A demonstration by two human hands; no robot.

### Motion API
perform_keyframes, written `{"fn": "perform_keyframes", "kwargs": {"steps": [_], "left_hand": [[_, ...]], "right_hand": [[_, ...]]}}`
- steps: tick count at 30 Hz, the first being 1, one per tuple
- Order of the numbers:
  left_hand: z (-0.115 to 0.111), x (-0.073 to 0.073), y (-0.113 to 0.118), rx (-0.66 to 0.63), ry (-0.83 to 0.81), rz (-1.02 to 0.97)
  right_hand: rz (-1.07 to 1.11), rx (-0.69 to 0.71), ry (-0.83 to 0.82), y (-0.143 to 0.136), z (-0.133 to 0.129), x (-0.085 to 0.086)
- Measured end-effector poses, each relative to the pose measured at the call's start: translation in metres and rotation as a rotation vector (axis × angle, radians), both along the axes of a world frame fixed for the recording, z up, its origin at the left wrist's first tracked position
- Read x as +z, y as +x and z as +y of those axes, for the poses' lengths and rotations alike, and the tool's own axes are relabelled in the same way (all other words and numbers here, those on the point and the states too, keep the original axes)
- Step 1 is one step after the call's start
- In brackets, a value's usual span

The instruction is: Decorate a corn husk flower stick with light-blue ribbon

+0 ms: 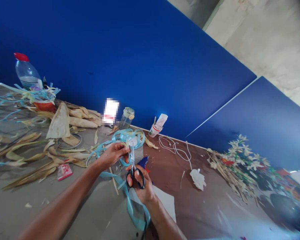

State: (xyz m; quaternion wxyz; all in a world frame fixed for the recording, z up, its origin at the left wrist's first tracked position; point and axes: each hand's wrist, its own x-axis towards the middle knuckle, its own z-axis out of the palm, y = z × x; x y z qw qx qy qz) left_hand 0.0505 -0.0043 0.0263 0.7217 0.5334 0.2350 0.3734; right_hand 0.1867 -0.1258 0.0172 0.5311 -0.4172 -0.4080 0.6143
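Fingers (pixel 124 150) of the left hand (pixel 112 156) pinch a small pale piece (pixel 127 143) by the scissors (pixel 132 161); those of the right hand (pixel 143 189) curl through its 2 black loops, mid-surface, tips toward the back edge. Light-blue ribbon (pixel 129 203) trails between the forearms. A lidded jar (pixel 126 118) and paper cup (pixel 154 131) stand along the back edge, dried husks (pixel 83 122) toward its left corner, artificial flowers (pixel 240 149) toward the right.

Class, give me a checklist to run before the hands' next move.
1. Right hand gripping scissors: ok, it holds both black handles.
2. Left hand well away from the blades: not ok, right beside them.
3. What the left hand pinches: cannot tell.
4. Ribbon clear of the right forearm: not ok, trailing close alongside.
5. Tabletop free of scraps: not ok, dry husks scattered at left.
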Motion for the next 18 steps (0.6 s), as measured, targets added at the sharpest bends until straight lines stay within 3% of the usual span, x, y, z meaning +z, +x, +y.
{"fn": "perform_keyframes", "kwargs": {"steps": [9, 14, 18], "left_hand": [[-0.003, 0.007, -0.002, 0.01, -0.058, -0.074], [0.001, 0.001, -0.003, 0.024, -0.028, -0.056], [0.007, -0.004, -0.006, 0.048, 0.058, 0.009]], "right_hand": [[-0.111, -0.028, 0.073, 0.0, 0.002, 0.0], [-0.118, -0.058, 0.055, -0.002, 0.003, -0.004], [-0.059, -0.096, 0.028, -0.002, 0.003, 0.003]]}}
